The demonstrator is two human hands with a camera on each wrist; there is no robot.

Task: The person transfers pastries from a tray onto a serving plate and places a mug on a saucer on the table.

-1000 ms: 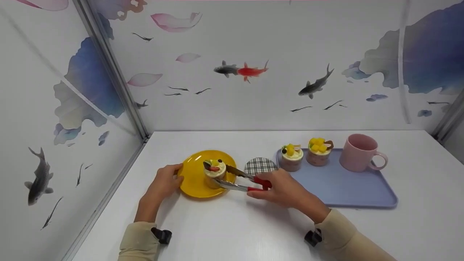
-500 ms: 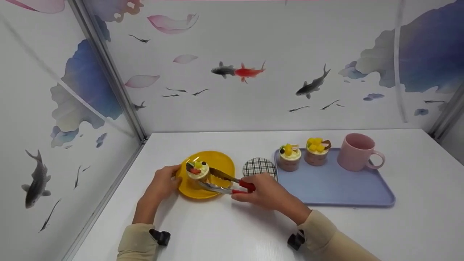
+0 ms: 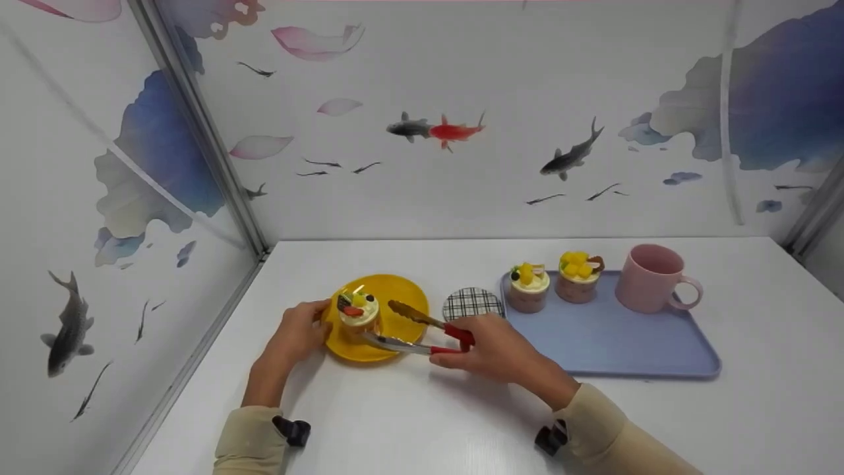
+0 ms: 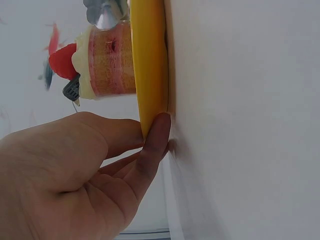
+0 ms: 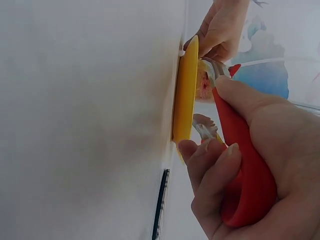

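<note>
From where I sit, the relation that counts is between the dessert cup and the tongs. The cup stands upright on the yellow plate, over toward its left side, its axis vertical. It lies just right of the left hand and, reached through the length of the tongs, to the left of the right hand. The left hand is nearer, but it pinches only the plate's rim. The right hand grips the tongs by their red handles, the two arms spread — the far arm's tip well off the cup's right side, the near arm's tip close by the cup's lower front. I judge that any move with the tongs turns on that uneven gap.

The head feed can't tell me whether the near tip touches the cup. My left wrist feed gives what it hides: the cup's base sits flat on the plate, a scalloped metal tip comes in beside its wall, and the thumb lies over the rim with a fingertip beneath. The right wrist feed shows both tong arms above the plate — one overlapping the cup, the other apart — though contact stays unclear to me there too.
</note>
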